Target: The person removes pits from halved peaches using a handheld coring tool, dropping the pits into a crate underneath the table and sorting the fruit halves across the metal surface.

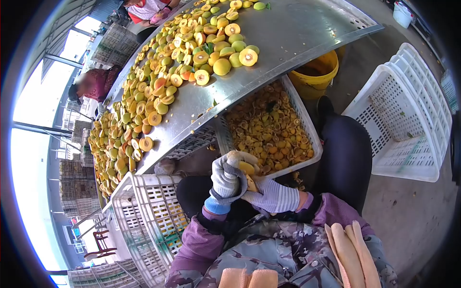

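My left hand [229, 176], in a grey and white glove, is closed around a yellow fruit piece [246, 167]. Against it, my right hand [274, 194], in a striped glove, pinches another yellow piece [251, 184]. Both hands meet above my lap. Just beyond them stands a white crate [315, 139] filled with small yellow-orange fruit pieces [269, 127]. Many halved and whole fruits [158, 81] are heaped on the metal table [283, 43] above.
A yellow bucket [314, 77] stands under the table edge. White crates stand at right [408, 115] and at left [156, 206]. Two people, one at the top [149, 12] and one at the left [98, 84], are at the table's far side.
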